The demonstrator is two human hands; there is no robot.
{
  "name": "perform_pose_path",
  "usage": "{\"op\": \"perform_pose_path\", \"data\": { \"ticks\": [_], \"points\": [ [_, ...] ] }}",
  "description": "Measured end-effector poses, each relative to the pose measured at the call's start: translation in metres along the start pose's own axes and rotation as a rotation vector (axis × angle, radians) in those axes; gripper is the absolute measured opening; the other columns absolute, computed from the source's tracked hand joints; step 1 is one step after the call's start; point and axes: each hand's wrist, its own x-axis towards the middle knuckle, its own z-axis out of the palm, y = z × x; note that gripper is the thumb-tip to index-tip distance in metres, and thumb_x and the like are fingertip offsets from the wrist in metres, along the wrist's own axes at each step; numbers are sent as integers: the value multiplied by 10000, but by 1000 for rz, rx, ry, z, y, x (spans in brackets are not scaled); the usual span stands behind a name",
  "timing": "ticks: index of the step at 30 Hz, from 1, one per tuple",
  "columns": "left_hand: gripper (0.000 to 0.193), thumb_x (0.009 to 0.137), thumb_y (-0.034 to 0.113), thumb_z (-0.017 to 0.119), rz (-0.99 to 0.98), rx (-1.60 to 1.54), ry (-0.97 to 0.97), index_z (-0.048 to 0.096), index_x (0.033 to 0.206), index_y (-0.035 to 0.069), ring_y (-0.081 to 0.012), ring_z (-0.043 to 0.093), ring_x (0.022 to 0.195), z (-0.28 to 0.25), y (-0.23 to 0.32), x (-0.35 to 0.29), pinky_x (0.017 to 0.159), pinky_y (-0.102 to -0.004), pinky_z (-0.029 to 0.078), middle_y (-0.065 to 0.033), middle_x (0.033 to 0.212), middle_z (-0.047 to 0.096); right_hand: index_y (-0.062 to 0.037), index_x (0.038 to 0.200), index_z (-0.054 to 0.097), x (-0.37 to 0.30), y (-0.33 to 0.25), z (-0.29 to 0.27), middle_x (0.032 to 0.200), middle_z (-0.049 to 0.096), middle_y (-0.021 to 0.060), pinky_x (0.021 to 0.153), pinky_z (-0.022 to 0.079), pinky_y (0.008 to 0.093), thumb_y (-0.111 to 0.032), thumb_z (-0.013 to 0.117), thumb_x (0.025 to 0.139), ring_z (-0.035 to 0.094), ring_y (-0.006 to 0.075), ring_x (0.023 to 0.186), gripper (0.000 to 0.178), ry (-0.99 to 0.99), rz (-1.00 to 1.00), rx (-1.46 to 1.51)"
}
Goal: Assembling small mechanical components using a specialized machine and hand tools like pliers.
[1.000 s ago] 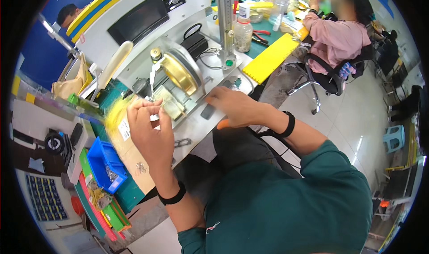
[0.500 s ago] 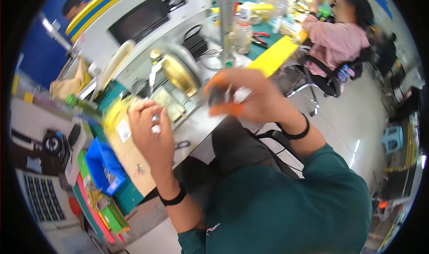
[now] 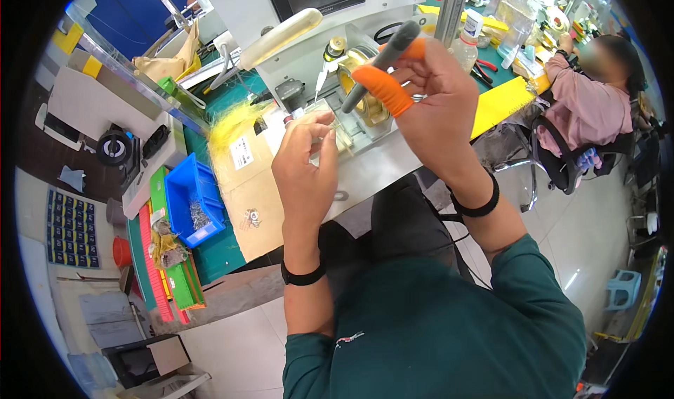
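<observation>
- The right hand (image 3: 444,111) pinches a dark grey pen-like tool (image 3: 393,50) between orange finger covers (image 3: 390,95), tilted across the view of a gold wheel (image 3: 378,111)
- The left hand (image 3: 306,178) is half curled near a pale block (image 3: 343,140); whether its fingertips hold anything, I cannot tell
- A light, steady pinch should control the tool best
- Its lower end seems better lifted clear of the wheel
- Steadying the left wrist would likely help fine fingertip work

Green bench top (image 3: 215,257): blue bin (image 3: 208,235) just beside brown cardboard sheet (image 3: 263,181) at left, red-handled pliers (image 3: 484,69) at right.
</observation>
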Motion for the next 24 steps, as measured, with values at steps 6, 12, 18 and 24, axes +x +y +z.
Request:
{"op": "perform_pose_path", "data": {
  "ticks": [6,12,18,24],
  "points": [
    [87,929,-64,669,43,30,15,638,995,-18,-278,752,1027,1,0,-1,841,-354,630,-185,1178,740,9,1043,685,-5,3,6,903,784,102,608,576,231,-169,941,824,746,83,723,381,-43,-2,-88],
    [96,924,-69,669,78,51,17,626,994,-20,-294,749,997,1,0,-2,851,-356,623,-192,1162,736,43,1044,634,-8,-4,6,895,757,68,665,542,190,-51,897,860,675,21,770,334,-86,35,-129],
    [100,914,-74,668,94,60,24,624,987,-21,-307,744,997,0,0,-2,861,-365,621,-194,1152,737,13,1027,655,-9,-3,5,896,776,110,621,596,247,-197,943,822,773,127,731,411,-82,25,-129],
    [104,909,-77,665,92,80,23,622,983,-19,-314,741,991,0,0,-2,869,-366,612,-186,1143,741,18,1053,650,-10,-9,5,874,769,84,665,586,233,-92,918,840,730,79,733,360,-126,-38,-151]
  ]
}}
